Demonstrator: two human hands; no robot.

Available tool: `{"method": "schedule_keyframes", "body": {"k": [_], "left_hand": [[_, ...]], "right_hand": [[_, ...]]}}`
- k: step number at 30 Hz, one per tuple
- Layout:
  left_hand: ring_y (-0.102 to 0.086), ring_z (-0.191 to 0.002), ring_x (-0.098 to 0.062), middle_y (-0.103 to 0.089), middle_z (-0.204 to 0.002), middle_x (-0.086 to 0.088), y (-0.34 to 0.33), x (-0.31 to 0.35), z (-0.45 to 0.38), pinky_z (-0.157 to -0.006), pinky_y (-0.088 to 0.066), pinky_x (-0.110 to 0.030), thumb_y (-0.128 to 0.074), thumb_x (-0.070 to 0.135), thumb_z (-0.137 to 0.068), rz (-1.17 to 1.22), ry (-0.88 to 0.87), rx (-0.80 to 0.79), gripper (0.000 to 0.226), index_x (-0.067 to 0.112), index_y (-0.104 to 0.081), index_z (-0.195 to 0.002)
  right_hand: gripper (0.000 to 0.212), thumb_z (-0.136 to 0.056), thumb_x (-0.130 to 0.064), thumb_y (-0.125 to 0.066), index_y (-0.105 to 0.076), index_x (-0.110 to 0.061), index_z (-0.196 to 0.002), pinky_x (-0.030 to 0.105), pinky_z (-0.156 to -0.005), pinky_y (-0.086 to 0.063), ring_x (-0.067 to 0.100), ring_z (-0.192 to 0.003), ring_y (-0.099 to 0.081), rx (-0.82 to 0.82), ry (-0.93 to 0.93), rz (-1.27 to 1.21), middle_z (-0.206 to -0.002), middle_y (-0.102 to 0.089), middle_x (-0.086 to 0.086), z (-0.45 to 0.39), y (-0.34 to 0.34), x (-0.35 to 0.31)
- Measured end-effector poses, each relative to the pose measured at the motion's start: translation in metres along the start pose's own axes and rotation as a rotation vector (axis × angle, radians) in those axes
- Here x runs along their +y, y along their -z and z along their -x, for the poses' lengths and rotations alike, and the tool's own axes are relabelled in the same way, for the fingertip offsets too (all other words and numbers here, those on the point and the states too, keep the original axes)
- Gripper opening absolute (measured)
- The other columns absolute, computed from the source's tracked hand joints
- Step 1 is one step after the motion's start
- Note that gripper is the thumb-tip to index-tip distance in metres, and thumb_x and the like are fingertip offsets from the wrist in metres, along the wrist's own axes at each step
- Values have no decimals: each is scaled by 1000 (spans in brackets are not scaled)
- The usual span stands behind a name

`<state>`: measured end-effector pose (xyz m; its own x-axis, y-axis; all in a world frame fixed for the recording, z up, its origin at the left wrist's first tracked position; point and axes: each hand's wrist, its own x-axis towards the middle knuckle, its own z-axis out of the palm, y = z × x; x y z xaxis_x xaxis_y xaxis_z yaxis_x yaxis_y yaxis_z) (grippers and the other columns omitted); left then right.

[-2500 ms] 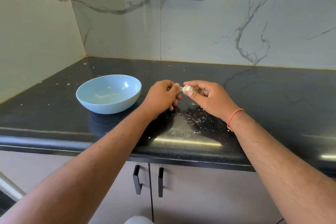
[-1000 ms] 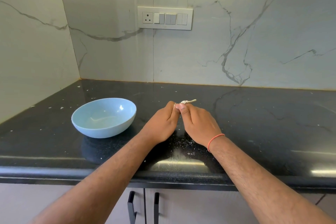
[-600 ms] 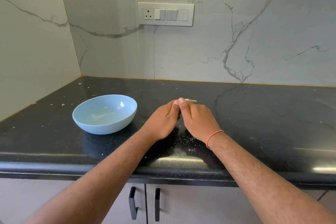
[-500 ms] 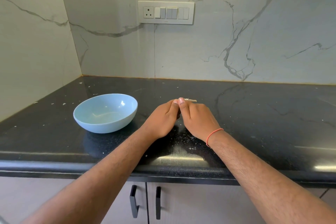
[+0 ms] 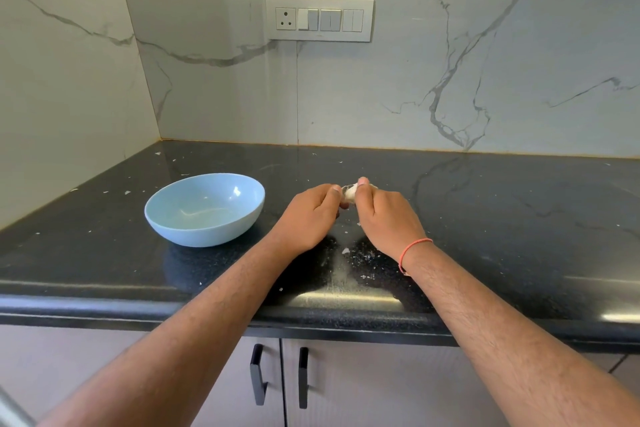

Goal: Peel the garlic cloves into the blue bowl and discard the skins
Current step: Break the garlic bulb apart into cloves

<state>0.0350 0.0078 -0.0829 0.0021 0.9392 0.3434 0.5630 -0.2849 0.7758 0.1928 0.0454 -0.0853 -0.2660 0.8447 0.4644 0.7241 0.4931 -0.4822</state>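
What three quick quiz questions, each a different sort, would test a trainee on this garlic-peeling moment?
1. True or false: the blue bowl holds peeled cloves.
2. Which hands hold the garlic? A) left only B) right only C) both
3. Fill in: the orange band sits on the ___ wrist.

Key: 1 false, no cloves show in it. 2 C, the left hand and right hand pinch it above the countertop. 3 right.

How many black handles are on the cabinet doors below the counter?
2. The left handle and the right handle stand side by side where the two doors meet, under the counter edge. The arms may hide others.
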Motion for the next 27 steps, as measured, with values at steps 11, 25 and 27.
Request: {"method": "schedule_keyframes", "body": {"k": [11,25,27], "left_hand": [[-57,-69,-1,-62,-69,14,-2,-4,3,-68,-42,-26,-55,32,-106,-168,-85,-4,37,31,-63,-70],[-62,-82,-3,-67,-86,11,-4,10,5,-84,-46,-29,-20,55,-113,1,-13,-63,50,40,-59,-85],[-62,-83,-5,-67,-87,9,-5,8,2,-83,-46,-29,-21,53,-113,37,12,-57,50,37,-59,-86]], "right_hand": [[53,-112,-44,-19,-51,-26,-73,35,-62,-36,30,-73,-59,-43,-60,18,-67,-62,5,0,1,0],[60,-111,-50,-13,-67,-27,-106,34,-70,-41,20,-81,-59,-89,57,21,-74,-55,-12,8,6,-9],[52,-112,-46,-15,-59,-30,-88,32,-64,-36,18,-73,-55,-58,89,40,-66,-49,-13,8,6,-11]]}}
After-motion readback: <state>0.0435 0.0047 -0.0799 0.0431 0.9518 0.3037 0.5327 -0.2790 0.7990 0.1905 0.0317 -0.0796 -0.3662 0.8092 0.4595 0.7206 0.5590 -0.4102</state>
